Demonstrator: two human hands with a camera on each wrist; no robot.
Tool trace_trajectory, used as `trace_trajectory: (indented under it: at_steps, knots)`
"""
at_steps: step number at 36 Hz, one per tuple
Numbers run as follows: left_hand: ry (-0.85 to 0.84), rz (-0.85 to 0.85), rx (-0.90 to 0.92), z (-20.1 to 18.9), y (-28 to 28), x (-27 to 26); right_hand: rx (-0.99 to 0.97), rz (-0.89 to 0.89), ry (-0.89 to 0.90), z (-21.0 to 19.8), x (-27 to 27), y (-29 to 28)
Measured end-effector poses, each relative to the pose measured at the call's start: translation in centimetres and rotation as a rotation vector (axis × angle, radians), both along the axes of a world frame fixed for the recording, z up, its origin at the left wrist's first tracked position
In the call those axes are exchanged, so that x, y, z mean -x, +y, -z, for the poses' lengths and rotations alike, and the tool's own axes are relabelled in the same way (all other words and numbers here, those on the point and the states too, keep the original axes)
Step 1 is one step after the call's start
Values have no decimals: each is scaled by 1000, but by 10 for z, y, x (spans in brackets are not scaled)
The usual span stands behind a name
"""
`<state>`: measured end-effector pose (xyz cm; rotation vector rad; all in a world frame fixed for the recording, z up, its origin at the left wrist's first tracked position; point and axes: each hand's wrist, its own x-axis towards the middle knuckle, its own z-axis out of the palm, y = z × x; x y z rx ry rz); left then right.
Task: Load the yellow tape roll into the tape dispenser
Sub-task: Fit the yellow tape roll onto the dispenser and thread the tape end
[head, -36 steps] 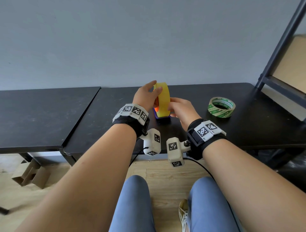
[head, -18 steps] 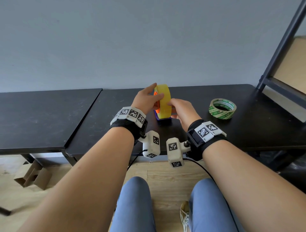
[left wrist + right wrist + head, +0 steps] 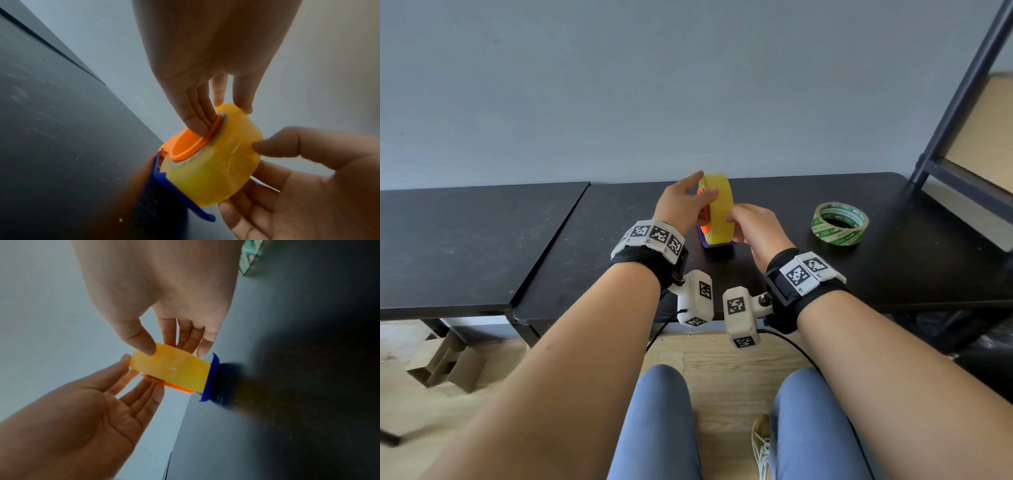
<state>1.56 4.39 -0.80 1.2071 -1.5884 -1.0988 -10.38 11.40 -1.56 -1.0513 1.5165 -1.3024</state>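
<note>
Our right hand pinches the yellow tape roll, thumb on band, fingers behind, likely to push it onto the orange hub. Our left hand braces that hub with straight fingers. The roll stands upright in the blue tape dispenser; a green tape roll lies aside.

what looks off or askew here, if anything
Nothing stands out: the yellow tape roll sits upright on the orange hub in the blue dispenser, and the green tape roll lies flat apart.
</note>
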Motion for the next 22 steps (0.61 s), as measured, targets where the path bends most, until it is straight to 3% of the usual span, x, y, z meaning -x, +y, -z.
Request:
trace_trajectory:
  at_steps: [22]
  knots:
    - [-7, -18, 17, 0, -5, 0, -29, 53, 28, -4, -5, -6]
